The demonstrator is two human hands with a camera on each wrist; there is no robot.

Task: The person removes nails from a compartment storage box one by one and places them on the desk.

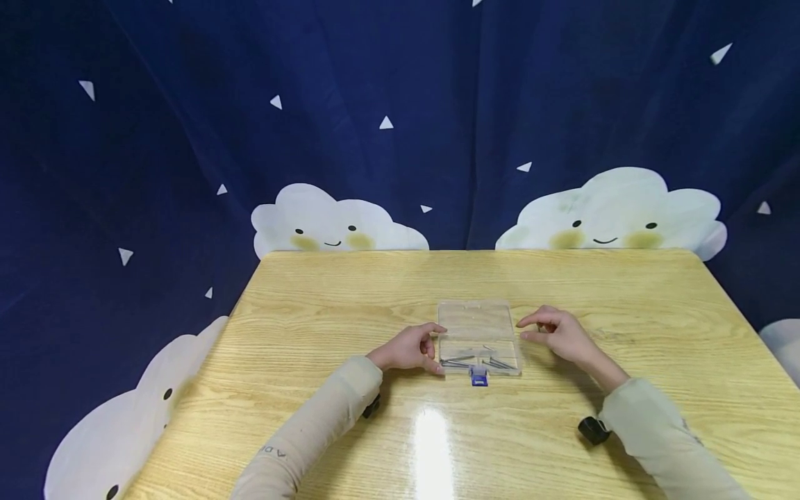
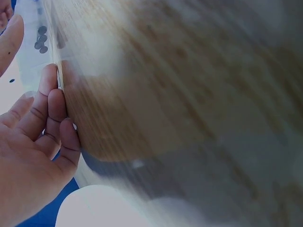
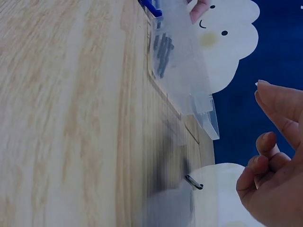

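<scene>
A clear plastic box lies on the table with its lid folded back. Inside are several grey metal screws or nails, in two groups at the left and right; through the wall their round heads show in the left wrist view. My left hand holds the box's left side, thumb at the front corner, index finger farther back. Just right of the box hovers my right hand, index finger and thumb apart, nothing visible between them. Its other fingers curl loosely in the right wrist view.
A blue latch sticks out from the box's front edge. One small dark metal piece shows low in the right wrist view, near the right hand. The wooden table ends at a dark blue curtain with clouds.
</scene>
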